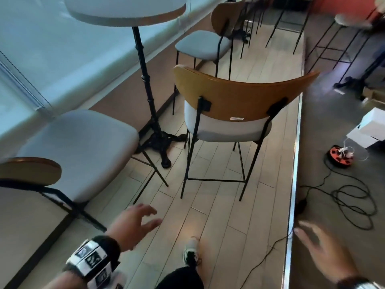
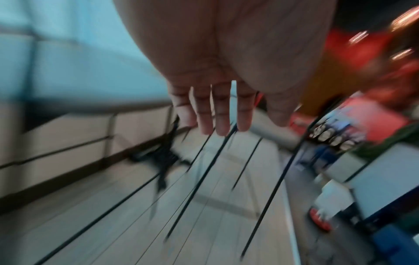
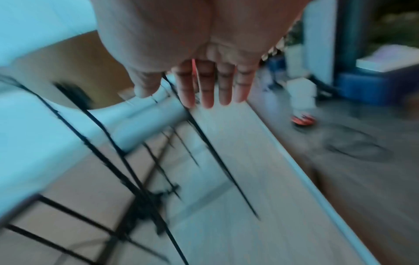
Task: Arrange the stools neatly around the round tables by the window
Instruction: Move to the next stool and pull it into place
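Observation:
A tall stool (image 1: 233,101) with a curved wooden back and pale seat stands in the middle of the plank floor, its back toward me. A round table (image 1: 125,9) on a black pedestal stands by the window at upper left. A second stool (image 1: 77,149) sits at the near left, a third stool (image 1: 206,42) beyond the table. My left hand (image 1: 137,222) hovers low with fingers spread, holding nothing, well short of the middle stool. My right hand (image 1: 320,247) is open at the lower right, also empty. Both wrist views are blurred; straight fingers (image 2: 222,114) and fingers (image 3: 208,86) show.
A metal-edged step (image 1: 294,163) runs along the right of the plank floor. Beyond it lie a red cable reel (image 1: 338,158), looping black cables (image 1: 352,203) and white boxes (image 1: 368,128). More stools (image 1: 352,24) stand at the far right. My shoe (image 1: 190,251) is below.

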{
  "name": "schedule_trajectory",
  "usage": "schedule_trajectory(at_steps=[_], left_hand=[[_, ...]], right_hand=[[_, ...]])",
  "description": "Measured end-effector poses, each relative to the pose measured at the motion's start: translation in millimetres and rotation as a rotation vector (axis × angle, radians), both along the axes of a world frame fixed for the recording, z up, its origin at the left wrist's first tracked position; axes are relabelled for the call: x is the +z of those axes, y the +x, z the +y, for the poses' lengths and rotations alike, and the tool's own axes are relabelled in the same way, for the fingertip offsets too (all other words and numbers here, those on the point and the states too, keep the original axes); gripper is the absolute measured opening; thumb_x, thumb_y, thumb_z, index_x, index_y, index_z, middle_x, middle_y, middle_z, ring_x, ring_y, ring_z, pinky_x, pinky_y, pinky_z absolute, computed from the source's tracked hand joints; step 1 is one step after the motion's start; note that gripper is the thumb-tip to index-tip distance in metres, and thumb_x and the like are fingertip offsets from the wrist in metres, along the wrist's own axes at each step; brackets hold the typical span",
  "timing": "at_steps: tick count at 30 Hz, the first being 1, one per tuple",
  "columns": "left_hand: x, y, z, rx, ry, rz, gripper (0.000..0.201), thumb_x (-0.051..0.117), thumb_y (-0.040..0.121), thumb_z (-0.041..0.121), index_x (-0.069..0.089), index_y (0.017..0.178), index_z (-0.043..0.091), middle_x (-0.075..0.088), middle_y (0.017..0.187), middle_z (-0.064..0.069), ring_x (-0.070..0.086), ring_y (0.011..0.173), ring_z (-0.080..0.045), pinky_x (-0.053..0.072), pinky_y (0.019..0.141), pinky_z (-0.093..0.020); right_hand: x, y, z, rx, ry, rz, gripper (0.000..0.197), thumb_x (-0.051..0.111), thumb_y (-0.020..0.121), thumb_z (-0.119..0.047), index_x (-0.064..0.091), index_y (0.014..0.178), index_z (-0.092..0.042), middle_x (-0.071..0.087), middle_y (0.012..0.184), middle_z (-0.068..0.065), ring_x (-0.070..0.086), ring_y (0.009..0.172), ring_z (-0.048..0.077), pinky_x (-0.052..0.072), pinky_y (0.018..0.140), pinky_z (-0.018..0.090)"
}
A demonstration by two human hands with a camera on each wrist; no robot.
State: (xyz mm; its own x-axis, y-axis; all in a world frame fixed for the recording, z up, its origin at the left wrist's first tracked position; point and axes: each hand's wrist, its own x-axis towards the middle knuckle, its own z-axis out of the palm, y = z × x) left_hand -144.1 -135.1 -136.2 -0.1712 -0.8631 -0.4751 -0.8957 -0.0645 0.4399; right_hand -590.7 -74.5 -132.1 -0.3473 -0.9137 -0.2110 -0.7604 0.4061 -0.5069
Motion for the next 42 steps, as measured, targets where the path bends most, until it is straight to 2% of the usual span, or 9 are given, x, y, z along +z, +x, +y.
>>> schedule_trajectory(at_steps=[6, 9, 11, 13, 17, 23, 28, 33, 42], left_hand=[[97.5, -117.4, -189.6, -0.024, -0.690, 0.058, 0.072, 0.037, 0.084, 0.074, 0.051, 0.138, 0.029, 0.048, 0.142, -0.005, 0.037, 0.131, -0.025, 0.032, 0.109, -0.051], [130.1, -161.5, -278.2, -0.063, -0.770, -0.067, 0.085, 0.030, 0.080, 0.084, 0.050, 0.140, 0.028, 0.048, 0.145, -0.008, 0.035, 0.136, -0.030, 0.024, 0.114, -0.057], [142.1, -182.8, -317.1, -0.091, -0.631, -0.199, 0.096, 0.023, 0.073, 0.093, 0.068, 0.116, 0.020, 0.067, 0.114, -0.010, 0.057, 0.108, -0.029, 0.042, 0.100, -0.053], [142.0, -195.5, -343.3, -0.105, -0.474, -0.330, 0.098, 0.024, 0.063, 0.099, 0.070, 0.084, 0.015, 0.066, 0.076, -0.004, 0.061, 0.073, -0.022, 0.047, 0.063, -0.036], [129.8, -206.7, -353.0, -0.123, -0.520, -0.455, 0.091, 0.024, 0.065, 0.098, 0.055, 0.052, 0.013, 0.049, 0.049, 0.001, 0.045, 0.048, -0.017, 0.029, 0.048, -0.029], [116.2, -212.7, -346.1, -0.035, -0.627, -0.436, 0.085, 0.015, 0.070, 0.096, 0.035, 0.037, 0.021, 0.032, 0.037, 0.006, 0.030, 0.035, -0.016, 0.044, 0.079, -0.041], [108.3, -249.2, -314.7, 0.118, -0.603, -0.464, 0.085, 0.016, 0.068, 0.097, 0.035, 0.035, 0.021, 0.032, 0.034, 0.009, 0.031, 0.033, -0.013, 0.043, 0.083, -0.042], [114.6, -317.6, -281.6, 0.236, -0.519, -0.558, 0.089, 0.016, 0.069, 0.097, 0.039, 0.035, 0.018, 0.035, 0.034, 0.006, 0.036, 0.033, -0.012, 0.029, 0.054, -0.027], [126.0, -404.1, -297.8, 0.404, -0.434, -0.604, 0.089, 0.008, 0.065, 0.098, 0.041, 0.039, 0.020, 0.033, 0.036, 0.007, 0.035, 0.035, -0.012, 0.019, 0.046, -0.027]], right_hand=[[101.3, 6.0, -242.0, 0.264, -0.576, 0.212, 0.069, 0.038, 0.091, -0.059, 0.055, 0.134, -0.008, 0.052, 0.141, 0.017, 0.044, 0.131, 0.031, 0.034, 0.109, 0.046], [122.0, -4.0, -326.9, 0.320, -0.432, 0.311, 0.078, 0.026, 0.089, -0.072, 0.064, 0.119, -0.011, 0.063, 0.126, 0.015, 0.052, 0.120, 0.032, 0.034, 0.106, 0.050], [124.3, -17.3, -355.5, 0.363, -0.254, 0.430, 0.080, 0.017, 0.085, -0.080, 0.067, 0.090, -0.018, 0.066, 0.095, 0.013, 0.058, 0.098, 0.033, 0.035, 0.098, 0.049], [124.0, -27.4, -371.9, 0.439, -0.141, 0.533, 0.081, 0.010, 0.080, -0.085, 0.059, 0.073, -0.021, 0.059, 0.073, 0.006, 0.055, 0.080, 0.029, 0.036, 0.090, 0.046], [117.7, -29.9, -400.8, 0.455, -0.059, 0.594, 0.097, 0.003, 0.069, -0.094, 0.065, 0.067, -0.019, 0.055, 0.064, 0.003, 0.054, 0.071, 0.026, 0.035, 0.085, 0.046], [101.9, -48.5, -413.5, 0.634, -0.259, 0.592, 0.097, 0.001, 0.070, -0.091, 0.059, 0.054, -0.016, 0.060, 0.058, 0.006, 0.057, 0.061, 0.026, 0.043, 0.076, 0.040], [98.6, -88.9, -429.3, 0.872, -0.396, 0.529, 0.096, -0.003, 0.069, -0.091, 0.055, 0.053, -0.016, 0.057, 0.054, 0.004, 0.059, 0.055, 0.022, 0.047, 0.055, 0.028], [99.2, -136.6, -462.9, 1.125, -0.429, 0.488, 0.098, -0.008, 0.065, -0.093, 0.053, 0.051, -0.017, 0.050, 0.048, 0.000, 0.051, 0.047, 0.017, 0.036, 0.048, 0.024], [104.4, -176.3, -552.5, 1.391, -0.448, 0.479, 0.101, -0.008, 0.065, -0.094, 0.058, 0.053, -0.019, 0.055, 0.050, -0.001, 0.053, 0.049, 0.015, 0.049, 0.057, 0.031]])
